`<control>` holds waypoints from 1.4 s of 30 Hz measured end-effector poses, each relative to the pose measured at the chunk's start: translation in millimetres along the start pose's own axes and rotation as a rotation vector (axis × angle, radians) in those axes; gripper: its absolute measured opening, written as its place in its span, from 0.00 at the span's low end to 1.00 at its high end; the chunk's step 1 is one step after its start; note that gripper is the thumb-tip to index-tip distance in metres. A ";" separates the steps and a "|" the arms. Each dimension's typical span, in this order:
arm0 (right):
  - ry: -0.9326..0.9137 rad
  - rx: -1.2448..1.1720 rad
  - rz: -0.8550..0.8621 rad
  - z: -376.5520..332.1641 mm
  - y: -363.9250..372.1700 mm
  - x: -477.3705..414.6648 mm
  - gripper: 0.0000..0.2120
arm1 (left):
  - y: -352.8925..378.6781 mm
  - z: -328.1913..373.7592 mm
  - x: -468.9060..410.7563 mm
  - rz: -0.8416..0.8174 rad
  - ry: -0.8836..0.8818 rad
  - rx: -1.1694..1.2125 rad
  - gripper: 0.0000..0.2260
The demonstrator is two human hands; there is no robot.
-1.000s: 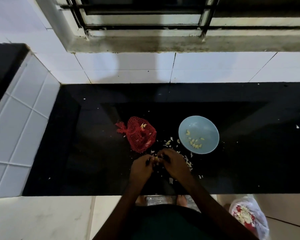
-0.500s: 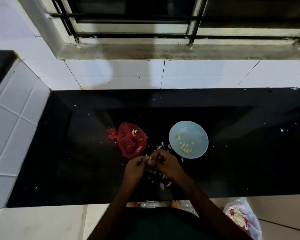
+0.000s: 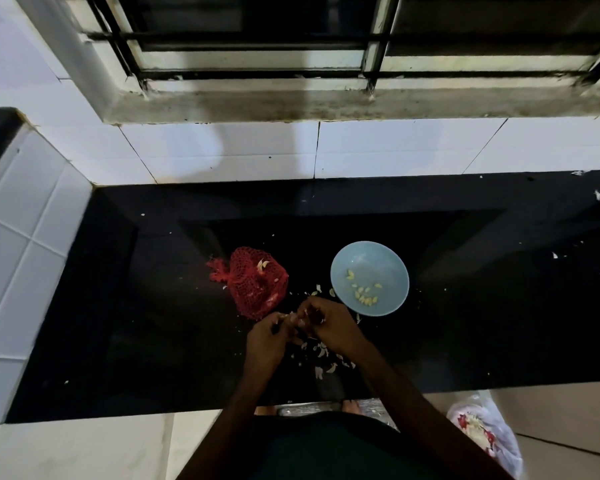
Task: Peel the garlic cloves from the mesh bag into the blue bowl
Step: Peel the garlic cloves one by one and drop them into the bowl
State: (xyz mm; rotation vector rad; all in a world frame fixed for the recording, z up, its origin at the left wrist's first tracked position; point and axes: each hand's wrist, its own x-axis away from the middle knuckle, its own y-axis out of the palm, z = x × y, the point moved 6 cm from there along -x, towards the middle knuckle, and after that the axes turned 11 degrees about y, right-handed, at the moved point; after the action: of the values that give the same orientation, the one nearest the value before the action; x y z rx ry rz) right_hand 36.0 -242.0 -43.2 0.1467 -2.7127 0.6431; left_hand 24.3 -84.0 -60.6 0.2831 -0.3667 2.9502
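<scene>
Nearer the blue bowl (image 3: pixel 378 261) than before, your left hand (image 3: pixel 267 339) and right hand (image 3: pixel 331 325) — fingers curled, pinching one garlic clove (image 3: pixel 293 319) together, mesh bag (image 3: pixel 257 284) just left, peeled cloves (image 3: pixel 362 295) in the bowl, skins (image 3: pixel 321 351) underneath.

Your black countertop (image 3: pixel 482 306) carries the red mesh bag (image 3: pixel 257 282) at centre, blue bowl (image 3: pixel 369 278) just right, garlic skins (image 3: pixel 321 355) scattered below them.
</scene>
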 end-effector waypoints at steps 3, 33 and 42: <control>0.041 -0.153 0.033 1.5 0.2 3.5 0.03 | -1.0 -0.9 -4.2 0.028 0.010 0.014 0.10; -0.135 1.062 0.004 -6.9 49.9 0.3 0.11 | -22.5 -45.4 -10.4 0.024 -0.142 -0.410 0.12; -0.044 1.184 -0.004 -12.2 50.6 -10.5 0.11 | -22.6 -46.6 -9.2 0.019 -0.122 -0.400 0.11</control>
State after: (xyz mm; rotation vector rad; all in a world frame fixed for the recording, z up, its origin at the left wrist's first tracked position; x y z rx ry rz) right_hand 40.6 -191.2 -57.8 0.4342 -1.9875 2.1352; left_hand 29.4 -51.6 -101.7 0.4065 -0.9614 2.7971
